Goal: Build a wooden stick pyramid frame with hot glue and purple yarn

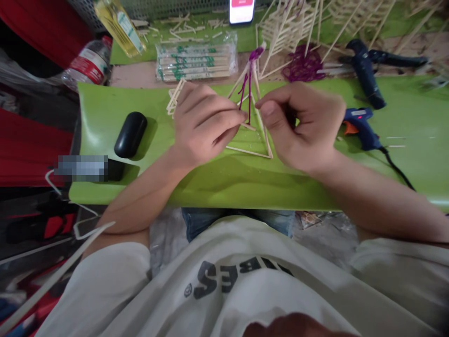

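Note:
A small pyramid frame of thin wooden sticks [267,140] stands on the green mat between my hands. Purple string [257,53] is wound around its top, and strands hang down inside it. My left hand [206,124] is closed in a pinch at the frame's left side, where one purple strand runs down to its fingertips. On the other side, the thumb and forefinger of my right hand [305,126] are pinched beside a leg of the frame. Whatever lies between those right fingertips is too small to make out. Behind my left hand, more joined sticks [171,103] partly show.
A blue glue gun [361,128] with a cable lies at right, a dark one [366,70] behind it. Bagged sticks [196,61], tangled purple string [304,64], stick structures [291,28] and a lit phone [242,11] are farther back. A black case [131,135] and bottles [121,28] sit left.

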Demonstrator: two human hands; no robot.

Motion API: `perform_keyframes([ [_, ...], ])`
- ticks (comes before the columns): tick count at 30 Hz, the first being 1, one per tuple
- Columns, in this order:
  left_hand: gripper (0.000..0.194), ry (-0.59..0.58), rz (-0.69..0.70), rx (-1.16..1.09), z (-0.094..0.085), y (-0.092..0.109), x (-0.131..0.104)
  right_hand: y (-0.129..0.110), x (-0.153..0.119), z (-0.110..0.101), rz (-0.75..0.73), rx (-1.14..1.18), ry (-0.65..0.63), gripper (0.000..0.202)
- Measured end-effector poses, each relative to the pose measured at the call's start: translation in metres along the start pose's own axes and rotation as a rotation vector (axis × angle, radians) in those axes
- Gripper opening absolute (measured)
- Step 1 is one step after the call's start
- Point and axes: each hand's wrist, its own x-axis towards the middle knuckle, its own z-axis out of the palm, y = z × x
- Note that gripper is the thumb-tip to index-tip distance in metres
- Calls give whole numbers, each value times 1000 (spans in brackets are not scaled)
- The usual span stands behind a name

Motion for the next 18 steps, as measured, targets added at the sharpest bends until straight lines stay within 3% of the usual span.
perform_keyframes([
  [7,29,100,152,-11,11,-17,1,2,18,-6,104,133,-272,25],
  [11,27,192,137,-20,18,-26,0,1,27,-8,115,108,-260,16],
  [18,12,257,343,18,25,-23,-4,0,30,-5,82,54,-281,13],
])
